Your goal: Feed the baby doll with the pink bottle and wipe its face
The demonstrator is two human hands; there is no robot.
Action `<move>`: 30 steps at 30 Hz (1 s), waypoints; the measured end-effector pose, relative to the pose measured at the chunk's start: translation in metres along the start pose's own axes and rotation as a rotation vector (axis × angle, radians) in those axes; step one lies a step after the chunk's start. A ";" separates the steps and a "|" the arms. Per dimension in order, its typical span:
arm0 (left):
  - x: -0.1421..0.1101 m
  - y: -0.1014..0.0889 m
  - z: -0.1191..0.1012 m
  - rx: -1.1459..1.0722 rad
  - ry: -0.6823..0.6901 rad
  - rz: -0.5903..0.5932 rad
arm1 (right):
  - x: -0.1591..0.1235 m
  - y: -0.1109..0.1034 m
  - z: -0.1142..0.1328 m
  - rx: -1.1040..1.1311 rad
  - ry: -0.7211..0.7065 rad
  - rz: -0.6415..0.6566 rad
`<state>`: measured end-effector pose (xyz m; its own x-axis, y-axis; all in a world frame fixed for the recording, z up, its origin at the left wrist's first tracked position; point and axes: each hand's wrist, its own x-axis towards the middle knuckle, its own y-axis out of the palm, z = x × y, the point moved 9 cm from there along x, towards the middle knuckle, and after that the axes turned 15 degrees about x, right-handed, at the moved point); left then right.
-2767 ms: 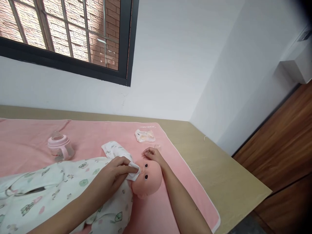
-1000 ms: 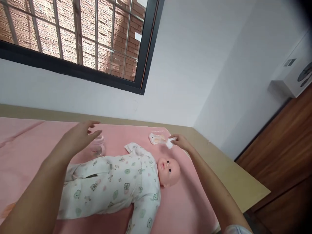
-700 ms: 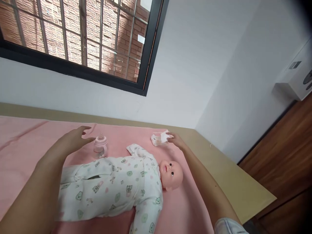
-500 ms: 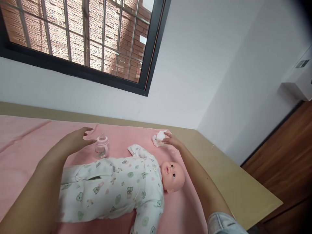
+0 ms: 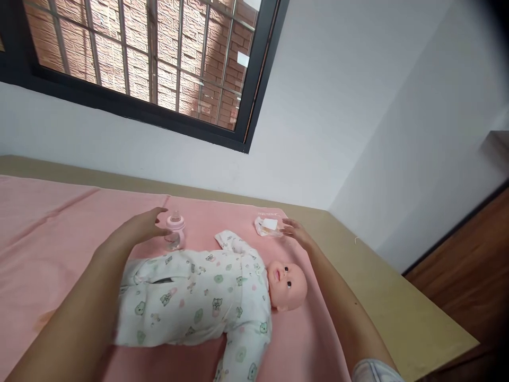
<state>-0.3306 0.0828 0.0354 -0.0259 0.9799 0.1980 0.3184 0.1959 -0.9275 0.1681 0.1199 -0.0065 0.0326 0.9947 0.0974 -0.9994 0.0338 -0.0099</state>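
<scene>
A baby doll (image 5: 199, 294) in a white printed sleepsuit lies on its back across the pink blanket (image 5: 43, 223), head to the right. Beyond its legs stands a pink-topped baby bottle (image 5: 175, 232), upright. My left hand (image 5: 143, 225) is just left of the bottle, fingers curved and apart; whether they touch it I cannot tell. My right hand (image 5: 297, 233) is open at the right edge of a small white packet (image 5: 268, 226), which lies past the doll's head. Nothing shows in either palm. My left forearm hides the ends of the doll's legs.
The blanket covers a tan tabletop (image 5: 401, 297), whose bare edge runs along the wall and the right side. A dark-framed barred window (image 5: 159, 109) is set in the white wall ahead. Brown wood panelling (image 5: 465, 270) stands at the right.
The view has shifted, so most things sit a little further right. My right hand has drawn off the white packet to its right side. My left hand stays beside the bottle.
</scene>
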 end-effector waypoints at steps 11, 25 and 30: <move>0.006 0.027 -0.021 0.177 0.038 0.118 | -0.048 -0.049 -0.020 -0.313 -0.382 -0.529; 0.003 0.034 -0.035 0.270 0.041 0.097 | -0.034 -0.035 -0.078 -0.289 -0.151 -0.349; -0.003 0.023 -0.047 0.230 0.015 0.049 | -0.041 -0.026 -0.074 -0.273 -0.151 -0.284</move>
<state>-0.2789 0.0823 0.0279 -0.0006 0.9880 0.1542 0.0947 0.1535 -0.9836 0.1939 0.0855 -0.0834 0.2839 0.9175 0.2786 -0.9102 0.3492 -0.2226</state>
